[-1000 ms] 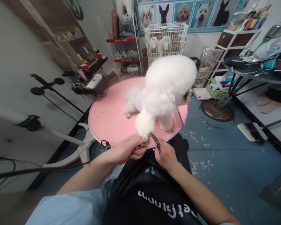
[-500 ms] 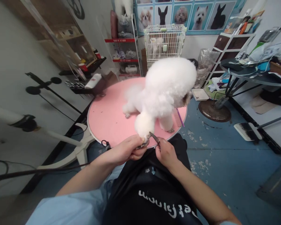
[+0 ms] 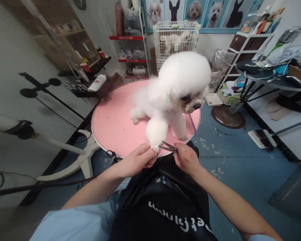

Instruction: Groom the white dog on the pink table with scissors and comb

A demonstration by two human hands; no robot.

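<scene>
A fluffy white dog [image 3: 177,88] stands on a round pink grooming table [image 3: 115,124], its face turned toward me. My left hand [image 3: 137,161] is closed around the dog's front paw [image 3: 155,147] at the table's near edge. My right hand [image 3: 187,159] grips small scissors [image 3: 168,146], whose blades are open and point left at the paw's tip. A purple comb [image 3: 192,123] lies on the table by the dog's other front leg.
A tray arm with scissors and a white bottle [image 3: 96,83] sits at the table's far left. A wire cage [image 3: 175,40] holding another white dog stands behind. A second table's base [image 3: 227,117] and a dustpan [image 3: 262,139] are on the blue floor at right.
The dog has turned its head to face me. My right hand moved a little right and the scissors now lie flatter, blades open at the paw. My left hand keeps the paw.
</scene>
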